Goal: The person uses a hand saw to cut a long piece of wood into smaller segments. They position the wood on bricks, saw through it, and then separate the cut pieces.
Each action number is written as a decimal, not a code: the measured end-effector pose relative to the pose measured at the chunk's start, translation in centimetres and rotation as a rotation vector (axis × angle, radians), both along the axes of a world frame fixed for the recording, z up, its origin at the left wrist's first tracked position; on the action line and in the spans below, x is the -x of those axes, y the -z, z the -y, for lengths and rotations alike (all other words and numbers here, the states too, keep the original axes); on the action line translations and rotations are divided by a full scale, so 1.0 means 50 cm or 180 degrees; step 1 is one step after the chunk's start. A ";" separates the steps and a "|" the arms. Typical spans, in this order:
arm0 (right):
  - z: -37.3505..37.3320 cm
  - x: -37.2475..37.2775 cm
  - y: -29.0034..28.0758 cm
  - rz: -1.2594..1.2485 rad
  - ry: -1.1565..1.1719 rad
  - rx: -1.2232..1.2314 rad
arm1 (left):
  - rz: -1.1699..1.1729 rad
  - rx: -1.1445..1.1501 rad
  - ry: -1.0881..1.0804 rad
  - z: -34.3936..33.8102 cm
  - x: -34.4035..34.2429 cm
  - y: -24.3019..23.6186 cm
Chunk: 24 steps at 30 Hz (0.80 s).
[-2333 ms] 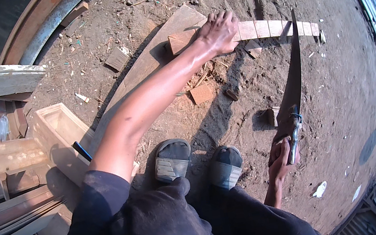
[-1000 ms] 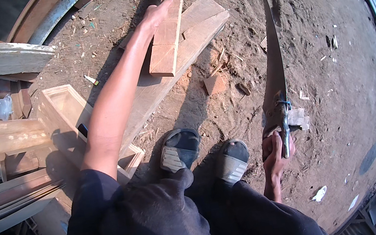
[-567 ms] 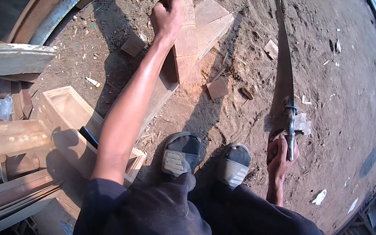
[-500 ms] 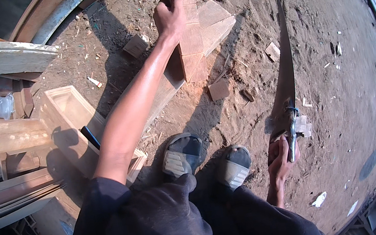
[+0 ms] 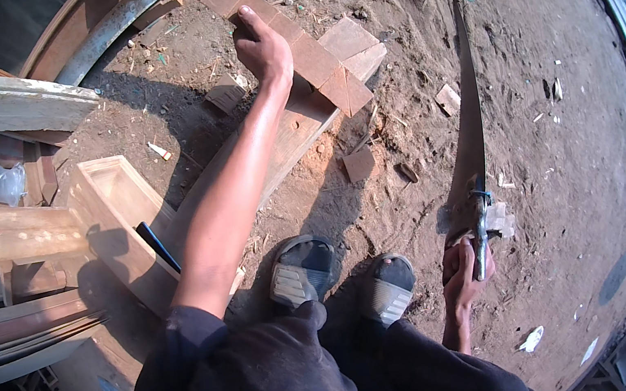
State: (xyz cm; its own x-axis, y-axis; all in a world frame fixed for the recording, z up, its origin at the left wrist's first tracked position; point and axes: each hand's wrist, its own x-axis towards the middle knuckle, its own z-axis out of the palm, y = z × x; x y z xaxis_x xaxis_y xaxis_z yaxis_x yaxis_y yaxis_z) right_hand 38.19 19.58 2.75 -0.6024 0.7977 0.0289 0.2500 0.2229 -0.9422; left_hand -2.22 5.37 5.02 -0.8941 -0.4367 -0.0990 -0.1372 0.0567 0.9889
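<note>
My left hand [image 5: 265, 48] grips a wooden board [image 5: 320, 66] marked with several cross lines, the thumb on its upper face. That board lies slantwise across a thicker timber beam [image 5: 295, 139] on the ground, its near end overhanging the beam's edge. Down at my right side, my right hand [image 5: 464, 265] is closed around the handle of a handsaw [image 5: 469, 107]. The saw's long blade points away from me, well apart from the board. A square wood offcut [image 5: 360, 163] lies on the dirt below the board's near end, with sawdust beside it.
My sandalled feet [image 5: 305, 270] stand just behind the beam. At left are an open wooden box frame [image 5: 98, 223] and stacked planks [image 5: 28, 326]. A wood block [image 5: 227, 94] and a small scrap [image 5: 448, 101] lie on the dirt ground [image 5: 563, 154].
The marked board has swung from pointing straight ahead to a slant, its far end now toward the left. My left hand moved slightly left with it. The saw stays low at my right.
</note>
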 end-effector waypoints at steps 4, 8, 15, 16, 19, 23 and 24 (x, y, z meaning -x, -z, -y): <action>0.020 0.016 -0.023 0.0032 -0.0073 0.0207 | 0.0271 0.0136 -0.0001 -0.012 0.000 0.010; 0.040 0.055 -0.049 0.0084 -0.0477 -0.0028 | 0.0002 0.0264 -0.0142 -0.022 0.012 0.028; 0.074 0.094 -0.082 0.0554 -0.0874 0.0219 | -0.0187 0.0191 -0.0108 -0.029 0.007 0.035; 0.082 0.109 -0.114 0.0667 -0.0920 0.0286 | -0.0168 0.0184 -0.0070 -0.026 0.006 0.034; 0.087 0.105 -0.094 0.0639 -0.0977 0.0510 | -0.0204 0.0271 -0.0087 -0.023 0.011 0.040; 0.082 0.095 -0.095 0.0586 -0.1062 0.0110 | -0.0142 0.0335 -0.0173 -0.010 0.028 0.061; 0.078 0.090 -0.091 0.0548 -0.1002 0.0119 | -0.0085 0.0305 -0.0055 -0.011 0.022 0.056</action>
State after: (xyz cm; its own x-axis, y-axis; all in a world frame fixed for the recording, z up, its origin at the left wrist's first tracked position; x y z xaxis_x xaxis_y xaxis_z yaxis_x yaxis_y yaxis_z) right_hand 33.70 15.67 7.33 -0.8122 0.5709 -0.1199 0.3302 0.2805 -0.9013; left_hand -3.33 5.94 2.24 -0.8881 -0.4585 -0.0323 -0.1126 0.1489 0.9824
